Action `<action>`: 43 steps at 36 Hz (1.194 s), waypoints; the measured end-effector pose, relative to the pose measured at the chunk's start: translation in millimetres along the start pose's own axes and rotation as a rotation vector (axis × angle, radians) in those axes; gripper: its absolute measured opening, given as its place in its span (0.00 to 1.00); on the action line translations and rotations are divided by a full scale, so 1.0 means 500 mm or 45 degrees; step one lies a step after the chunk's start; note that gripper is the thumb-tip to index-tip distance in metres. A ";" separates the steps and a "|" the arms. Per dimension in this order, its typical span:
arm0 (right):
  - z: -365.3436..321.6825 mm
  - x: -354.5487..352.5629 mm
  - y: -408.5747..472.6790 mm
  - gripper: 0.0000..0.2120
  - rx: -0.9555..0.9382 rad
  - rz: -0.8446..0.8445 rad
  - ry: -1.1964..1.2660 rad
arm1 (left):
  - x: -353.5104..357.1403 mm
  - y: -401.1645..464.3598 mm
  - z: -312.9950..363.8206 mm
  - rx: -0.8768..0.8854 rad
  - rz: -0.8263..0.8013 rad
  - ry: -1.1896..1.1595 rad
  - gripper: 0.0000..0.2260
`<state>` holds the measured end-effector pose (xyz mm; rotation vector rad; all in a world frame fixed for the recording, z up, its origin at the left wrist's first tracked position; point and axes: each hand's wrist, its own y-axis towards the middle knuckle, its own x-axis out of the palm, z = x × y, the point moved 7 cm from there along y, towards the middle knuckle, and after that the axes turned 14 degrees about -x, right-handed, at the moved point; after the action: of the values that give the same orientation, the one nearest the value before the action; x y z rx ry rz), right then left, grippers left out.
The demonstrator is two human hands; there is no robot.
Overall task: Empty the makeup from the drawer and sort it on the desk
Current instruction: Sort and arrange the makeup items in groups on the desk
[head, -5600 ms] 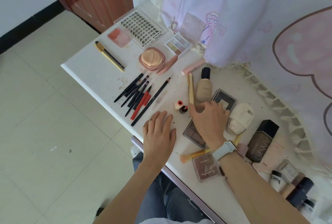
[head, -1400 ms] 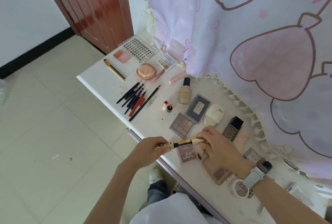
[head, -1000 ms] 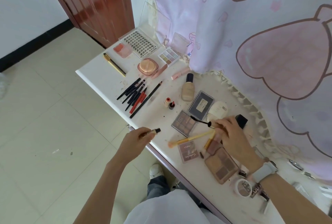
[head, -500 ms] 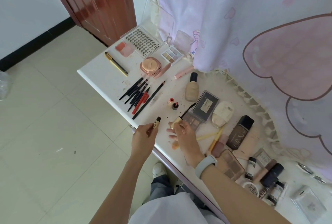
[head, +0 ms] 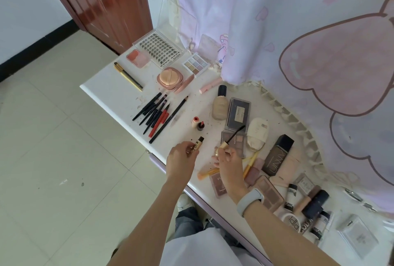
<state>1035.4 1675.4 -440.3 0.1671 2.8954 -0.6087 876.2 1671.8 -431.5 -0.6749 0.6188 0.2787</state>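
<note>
My left hand (head: 180, 160) grips a gold mascara tube (head: 197, 143) with its dark open end pointing up and right, over the white desk (head: 119, 92) near its front edge. My right hand (head: 229, 164) pinches the gold cap of the mascara wand (head: 234, 134), whose black brush points up and right over a brown eyeshadow palette (head: 235, 143). Tube and wand are apart. A row of black and red pencils (head: 156, 114) lies to the upper left, with two small lipsticks (head: 198, 123) beside them.
At the far end lie a lash tray (head: 161, 51), a blush (head: 137, 58), a gold pen (head: 128, 76), a puff compact (head: 170, 78) and a pastel palette (head: 195, 64). Foundation bottles (head: 220, 105), a dark UNNY bottle (head: 277, 154) and several palettes crowd the right. A pink curtain (head: 298, 41) hangs behind.
The wand came out of the tube, swung right, then returned beside my left hand. Over the last half second both hands stay nearly still, with the brush tip over the brown palette.
</note>
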 end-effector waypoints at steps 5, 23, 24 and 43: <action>-0.013 -0.003 -0.009 0.09 -0.127 -0.149 -0.446 | 0.011 0.001 0.003 0.036 0.003 0.054 0.11; -0.025 0.031 -0.016 0.22 -0.112 -0.384 -1.221 | 0.024 0.000 0.007 0.144 -0.095 0.114 0.12; -0.026 0.031 -0.017 0.22 -0.118 -0.385 -1.222 | 0.024 0.000 0.007 0.140 -0.096 0.113 0.12; -0.103 -0.046 0.037 0.13 -0.387 -0.239 -0.957 | -0.016 0.003 0.020 0.259 0.118 0.326 0.15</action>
<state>1052.7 1711.6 -396.5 -0.3124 2.2321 -0.1805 873.4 1679.2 -421.4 -0.4899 0.9118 0.2130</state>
